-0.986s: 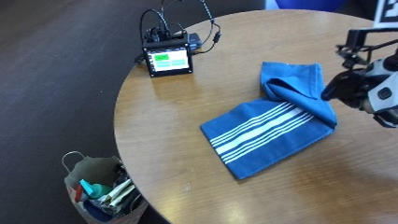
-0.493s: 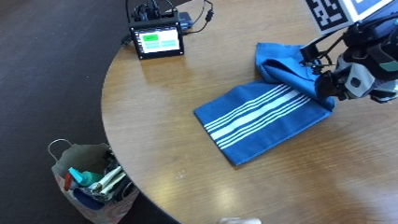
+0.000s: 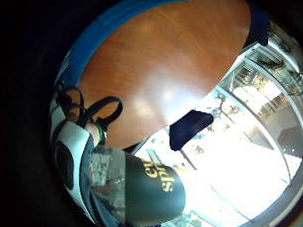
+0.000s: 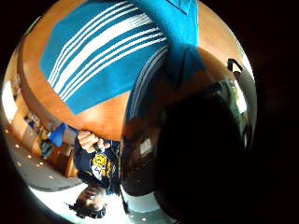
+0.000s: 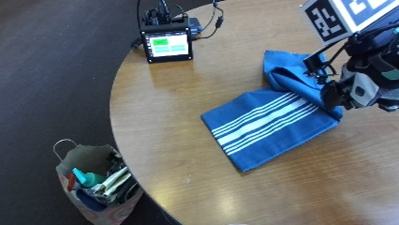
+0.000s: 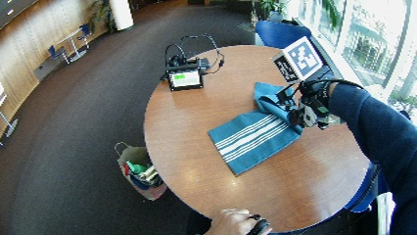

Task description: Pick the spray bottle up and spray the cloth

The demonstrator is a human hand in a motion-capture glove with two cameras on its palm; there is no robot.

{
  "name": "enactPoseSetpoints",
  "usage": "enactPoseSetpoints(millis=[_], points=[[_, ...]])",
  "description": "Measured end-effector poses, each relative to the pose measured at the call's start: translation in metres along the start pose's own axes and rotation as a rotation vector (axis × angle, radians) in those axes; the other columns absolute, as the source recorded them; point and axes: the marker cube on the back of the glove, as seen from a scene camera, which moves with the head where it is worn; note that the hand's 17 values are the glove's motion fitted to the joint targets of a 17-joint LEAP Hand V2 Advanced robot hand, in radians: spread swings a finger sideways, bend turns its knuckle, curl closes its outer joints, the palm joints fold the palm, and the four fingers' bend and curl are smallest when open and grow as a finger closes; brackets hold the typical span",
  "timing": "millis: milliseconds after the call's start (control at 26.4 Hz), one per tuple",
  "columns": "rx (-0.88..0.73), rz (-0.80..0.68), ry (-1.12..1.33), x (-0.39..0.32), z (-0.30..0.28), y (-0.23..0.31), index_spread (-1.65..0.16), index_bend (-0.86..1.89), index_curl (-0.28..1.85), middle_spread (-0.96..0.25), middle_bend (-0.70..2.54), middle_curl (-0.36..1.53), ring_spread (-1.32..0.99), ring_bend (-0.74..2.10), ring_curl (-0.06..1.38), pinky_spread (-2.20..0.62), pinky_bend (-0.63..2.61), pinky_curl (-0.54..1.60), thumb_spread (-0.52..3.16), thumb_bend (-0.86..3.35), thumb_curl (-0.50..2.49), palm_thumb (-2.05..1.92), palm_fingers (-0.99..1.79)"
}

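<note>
while the right hand (image 5: 358, 86) hangs over the cloth's far end with the spray bottle (image 3: 139, 188) close against its palm, the step in hand looks like aiming and spraying. going left to right from the cloth (image 5: 271, 124): a small screen device (image 5: 167, 44) sits well left of it near the table (image 5: 162, 140) edge, and a bag (image 5: 93, 185) stands on the floor beyond that edge. the cloth lies flat and striped mid-table, bunched at its right end. to do it well, judged: point the nozzle at the flat striped part, keep the bottle above the cloth rather than the bare wood, and squeeze without swinging. pose: forearm comes in from right of the cloth, palm turned toward it. grip: bottle fills both palm views, but whether the digits wrap it i cannot tell.
</note>
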Motion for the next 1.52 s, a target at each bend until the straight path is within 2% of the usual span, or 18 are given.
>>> enactPoseSetpoints(millis=[341,531,683,986,1138,1251,1365,1517], points=[[-0.020,0.010,-0.036,0.011,0.026,0.002,-0.26,0.25,0.54,-0.18,0.64,0.49,-0.24,0.67,0.43,-0.28,0.42,0.37,0.91,-0.02,0.65,0.83,1.40],[0.054,-0.060,-0.187,0.015,0.027,0.014,-0.26,0.25,0.55,-0.18,0.64,0.49,-0.24,0.67,0.43,-0.28,0.42,0.37,0.92,-0.02,0.64,0.83,1.40],[0.199,-0.156,-0.382,0.016,0.007,0.033,-0.26,0.24,0.55,-0.18,0.64,0.48,-0.24,0.67,0.43,-0.28,0.42,0.37,0.93,-0.02,0.64,0.84,1.40],[0.613,-0.513,-0.810,-0.007,-0.064,0.075,-0.26,0.24,0.56,-0.18,0.64,0.48,-0.24,0.66,0.43,-0.28,0.41,0.38,0.94,-0.02,0.64,0.84,1.40],[0.925,-0.614,-1.094,-0.020,-0.082,0.067,-0.26,0.24,0.56,-0.17,0.64,0.48,-0.24,0.66,0.42,-0.28,0.42,0.38,0.92,-0.02,0.64,0.86,1.40],[1.086,-0.626,-1.290,-0.042,-0.092,0.046,-0.27,0.23,0.56,-0.17,0.64,0.48,-0.23,0.66,0.42,-0.27,0.42,0.38,0.91,-0.02,0.64,0.86,1.39],[1.165,-0.633,-1.381,-0.075,-0.108,0.025,-0.27,0.23,0.57,-0.17,0.63,0.48,-0.23,0.66,0.42,-0.27,0.42,0.38,0.90,-0.02,0.64,0.86,1.39],[1.180,-0.703,-1.378,-0.122,-0.131,0.010,-0.27,0.23,0.57,-0.17,0.63,0.48,-0.23,0.65,0.42,-0.27,0.42,0.38,0.89,-0.03,0.64,0.86,1.39]])
